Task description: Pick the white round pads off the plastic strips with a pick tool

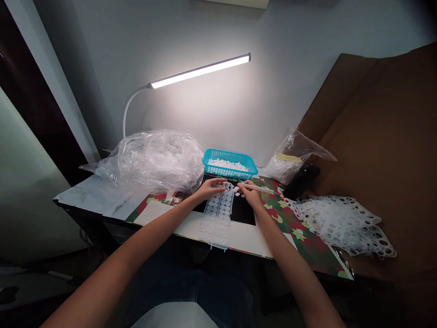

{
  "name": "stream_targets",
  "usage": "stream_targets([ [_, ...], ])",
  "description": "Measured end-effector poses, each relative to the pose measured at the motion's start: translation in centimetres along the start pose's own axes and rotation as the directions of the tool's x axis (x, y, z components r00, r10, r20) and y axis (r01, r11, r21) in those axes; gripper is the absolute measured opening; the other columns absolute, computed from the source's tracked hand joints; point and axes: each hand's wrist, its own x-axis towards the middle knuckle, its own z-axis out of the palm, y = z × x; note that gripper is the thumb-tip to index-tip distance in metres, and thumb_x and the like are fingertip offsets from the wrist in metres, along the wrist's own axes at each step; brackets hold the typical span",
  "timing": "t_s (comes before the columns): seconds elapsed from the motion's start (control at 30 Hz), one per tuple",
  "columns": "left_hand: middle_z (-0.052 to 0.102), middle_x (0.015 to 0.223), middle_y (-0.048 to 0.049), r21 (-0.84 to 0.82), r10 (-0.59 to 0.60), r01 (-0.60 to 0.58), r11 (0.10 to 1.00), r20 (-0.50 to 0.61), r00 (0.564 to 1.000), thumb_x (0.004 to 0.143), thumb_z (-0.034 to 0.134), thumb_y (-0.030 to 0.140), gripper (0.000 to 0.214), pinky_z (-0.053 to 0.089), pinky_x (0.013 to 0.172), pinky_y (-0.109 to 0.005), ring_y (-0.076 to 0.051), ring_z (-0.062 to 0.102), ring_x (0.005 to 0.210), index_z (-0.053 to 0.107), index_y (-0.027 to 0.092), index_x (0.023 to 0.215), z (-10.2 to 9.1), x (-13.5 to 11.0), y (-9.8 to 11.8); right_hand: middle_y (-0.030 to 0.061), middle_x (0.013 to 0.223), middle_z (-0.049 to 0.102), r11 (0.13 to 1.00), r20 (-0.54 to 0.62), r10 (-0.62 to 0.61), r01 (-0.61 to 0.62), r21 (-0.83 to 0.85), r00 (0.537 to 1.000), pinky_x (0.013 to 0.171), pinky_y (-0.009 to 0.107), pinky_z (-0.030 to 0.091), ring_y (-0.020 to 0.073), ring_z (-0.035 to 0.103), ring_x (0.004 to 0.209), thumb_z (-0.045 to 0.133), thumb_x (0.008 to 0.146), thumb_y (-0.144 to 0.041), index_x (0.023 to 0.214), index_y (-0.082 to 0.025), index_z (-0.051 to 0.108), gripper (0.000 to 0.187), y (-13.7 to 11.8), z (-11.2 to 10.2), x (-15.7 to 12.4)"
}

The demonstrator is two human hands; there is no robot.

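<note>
A long clear plastic sheet (218, 218) studded with rows of small round pieces lies on the desk in front of me, its near end hanging over the edge. My left hand (212, 187) rests on its far left corner with the fingers bent onto it. My right hand (251, 193) is closed round a thin white stick (259, 186), the tip close to the sheet's far right corner. A few loose white rounds (239, 192) lie by that tip.
A blue basket (229, 164) of white rounds stands behind the sheet. A big crumpled clear bag (153, 159) sits at the left, a smaller bag (293, 159) at the right. Punched-out sheets (341, 221) pile at the right. A lit desk lamp (201, 70) hangs above. Brown cardboard (382, 136) lines the right.
</note>
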Motion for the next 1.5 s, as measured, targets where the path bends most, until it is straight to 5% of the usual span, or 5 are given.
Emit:
stream_targets([
  [0.43, 0.068, 0.105, -0.0105, -0.267, -0.089, 0.079, 0.96, -0.025, 0.996, 0.068, 0.071, 0.04, 0.05, 0.047, 0.089, -0.039, -0.026, 0.063, 0.098, 0.065, 0.013, 0.11, -0.4, 0.0, 0.9, 0.0036, 0.083, 0.069, 0.86, 0.364, 0.139, -0.294, 0.416, 0.921, 0.085, 0.04, 0.054, 0.021, 0.068, 0.084, 0.078, 0.058, -0.043, 0.072, -0.02, 0.062, 0.031, -1.9, 0.4, -1.1],
  [0.7, 0.067, 0.108, -0.0086, -0.308, -0.14, 0.14, 0.941, 0.025, 0.99, 0.072, 0.069, 0.037, 0.048, 0.049, 0.078, -0.031, -0.022, 0.064, 0.093, 0.063, 0.019, 0.116, -0.3, 0.0, 1.3, 0.0003, 0.079, 0.069, 0.821, 0.303, 0.135, -0.278, 0.499, 0.943, 0.088, 0.037, 0.053, 0.0202, 0.067, 0.087, 0.08, 0.056, -0.039, 0.069, -0.021, 0.062, 0.028, -1.8, 0.3, -0.9],
  [1.07, 0.064, 0.114, -0.0107, -0.188, -0.122, 0.139, 0.972, 0.096, 0.988, 0.065, 0.077, 0.033, 0.053, 0.046, 0.086, -0.035, -0.023, 0.061, 0.098, 0.065, 0.015, 0.113, -0.6, -0.4, 0.9, 0.0006, 0.072, 0.067, 0.887, 0.124, 0.116, -0.158, 0.433, 0.986, 0.07, 0.034, 0.055, 0.0187, 0.066, 0.073, 0.076, 0.057, -0.048, 0.066, -0.02, 0.06, 0.034, -1.8, 0.2, -0.7],
  [1.27, 0.053, 0.131, -0.0097, -0.105, -0.055, 0.065, 0.992, 0.094, 0.994, 0.058, 0.082, 0.029, 0.067, 0.042, 0.098, -0.04, -0.029, 0.051, 0.117, 0.06, 0.018, 0.12, -0.3, -0.3, 0.7, -0.0021, 0.068, 0.059, 0.964, -0.04, -0.05, 0.059, 0.26, 0.998, 0.063, 0.026, 0.046, 0.0141, 0.056, 0.069, 0.072, 0.066, -0.043, 0.066, -0.021, 0.062, 0.024, -2.5, 0.2, -0.9],
  [1.5, 0.047, 0.138, -0.0105, -0.004, 0.042, -0.042, 0.999, 0.133, 0.99, 0.058, 0.082, 0.028, 0.075, 0.03, 0.108, -0.043, -0.031, 0.036, 0.131, 0.054, 0.017, 0.126, -0.3, -0.4, 0.5, 0.0026, 0.074, 0.063, 0.928, 0.196, -0.369, 0.371, 0.027, 0.908, 0.062, 0.028, 0.046, 0.0168, 0.058, 0.071, 0.069, 0.074, -0.039, 0.071, -0.02, 0.067, 0.019, -3.0, 0.7, -1.8],
])
